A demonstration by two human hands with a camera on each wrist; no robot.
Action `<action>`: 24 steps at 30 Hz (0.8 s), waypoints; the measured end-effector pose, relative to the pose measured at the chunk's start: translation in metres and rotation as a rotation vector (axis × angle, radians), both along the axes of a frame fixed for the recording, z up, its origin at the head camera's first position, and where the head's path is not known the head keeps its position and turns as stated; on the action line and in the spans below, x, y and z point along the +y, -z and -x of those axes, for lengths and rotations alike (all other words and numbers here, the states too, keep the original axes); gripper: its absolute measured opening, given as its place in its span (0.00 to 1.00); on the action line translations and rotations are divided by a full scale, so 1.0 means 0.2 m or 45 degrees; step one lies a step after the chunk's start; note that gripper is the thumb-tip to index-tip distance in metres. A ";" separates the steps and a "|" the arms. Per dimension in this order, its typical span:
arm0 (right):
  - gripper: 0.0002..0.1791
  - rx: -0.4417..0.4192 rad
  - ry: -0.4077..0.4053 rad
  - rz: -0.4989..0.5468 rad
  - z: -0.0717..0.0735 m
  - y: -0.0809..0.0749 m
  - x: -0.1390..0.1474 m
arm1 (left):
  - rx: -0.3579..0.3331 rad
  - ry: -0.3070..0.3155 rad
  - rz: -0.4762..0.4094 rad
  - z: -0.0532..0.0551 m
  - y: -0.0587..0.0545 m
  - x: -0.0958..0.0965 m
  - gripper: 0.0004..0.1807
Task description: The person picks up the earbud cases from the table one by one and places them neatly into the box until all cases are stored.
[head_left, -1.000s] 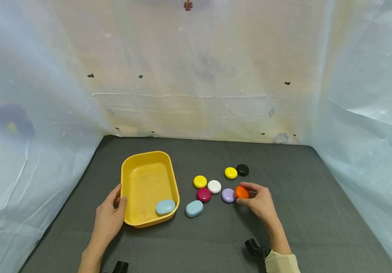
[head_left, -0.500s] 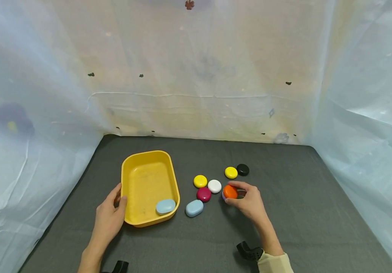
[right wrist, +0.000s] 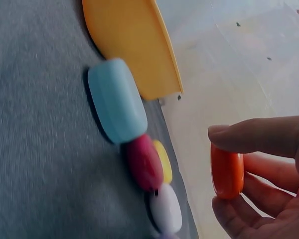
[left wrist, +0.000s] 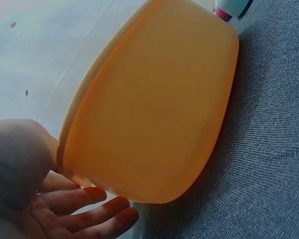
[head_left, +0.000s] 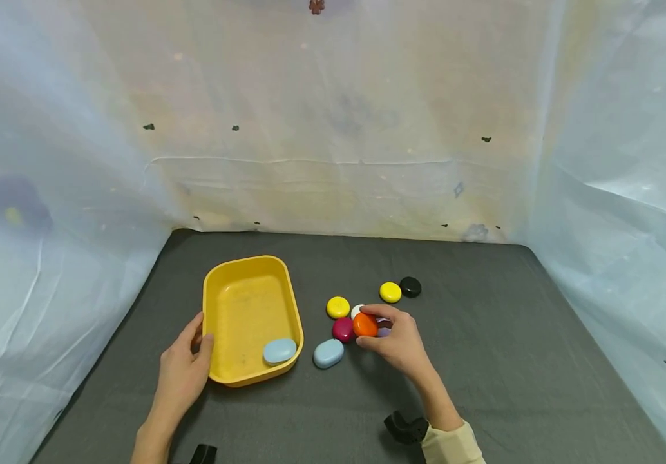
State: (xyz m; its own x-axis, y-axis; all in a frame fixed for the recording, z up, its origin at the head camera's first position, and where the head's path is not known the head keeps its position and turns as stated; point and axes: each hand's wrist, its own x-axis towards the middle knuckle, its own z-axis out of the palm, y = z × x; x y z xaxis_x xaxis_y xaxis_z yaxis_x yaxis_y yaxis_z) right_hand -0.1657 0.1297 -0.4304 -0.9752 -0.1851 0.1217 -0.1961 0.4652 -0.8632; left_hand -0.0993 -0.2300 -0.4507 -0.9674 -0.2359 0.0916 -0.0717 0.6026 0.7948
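My right hand (head_left: 398, 341) pinches a glossy orange rounded disc (head_left: 365, 325) between thumb and fingers. In the right wrist view the orange disc (right wrist: 227, 172) is held edge-on, raised. Beneath the hand, a lilac disc (head_left: 384, 332) is mostly covered, and a white disc (head_left: 357, 311) is partly hidden. A dark red disc (head_left: 342, 330) lies just left of the held one. My left hand (head_left: 182, 367) holds the left side of a yellow tray (head_left: 211, 303), thumb at the rim, other fingers along the outer wall (left wrist: 149, 109). Inside the tray lies a light blue oblong piece (head_left: 279, 351).
Another light blue oblong piece (head_left: 328, 354) lies between tray and right hand. One yellow disc (head_left: 337, 307) sits behind the red one; a second yellow disc (head_left: 390, 292) touches a black disc (head_left: 411, 287) farther back. Pale sheeting (head_left: 333, 129) walls the grey cloth-covered table (head_left: 286, 425).
My right hand has carried the orange disc leftward, from beside the lilac disc to over the white and dark red ones. The left hand and the tray stay put.
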 end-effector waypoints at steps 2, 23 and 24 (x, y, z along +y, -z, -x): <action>0.27 0.011 -0.019 0.014 0.00 0.00 -0.01 | -0.005 0.006 0.000 0.00 0.00 0.00 0.30; 0.27 -0.002 -0.196 0.100 -0.03 -0.07 -0.20 | -0.024 -0.002 0.009 0.00 -0.01 0.00 0.30; 0.27 -0.011 -0.206 0.105 -0.03 -0.08 -0.21 | -0.021 -0.001 0.007 0.00 -0.01 0.00 0.30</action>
State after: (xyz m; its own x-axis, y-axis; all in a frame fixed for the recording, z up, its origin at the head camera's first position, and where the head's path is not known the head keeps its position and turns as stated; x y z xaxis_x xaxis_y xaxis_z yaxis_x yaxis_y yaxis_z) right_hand -0.1589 0.0878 -0.4152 -0.9344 -0.3297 0.1350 -0.2554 0.3555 -0.8991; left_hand -0.0986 -0.2292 -0.4493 -0.9686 -0.2365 0.0768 -0.0856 0.6070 0.7901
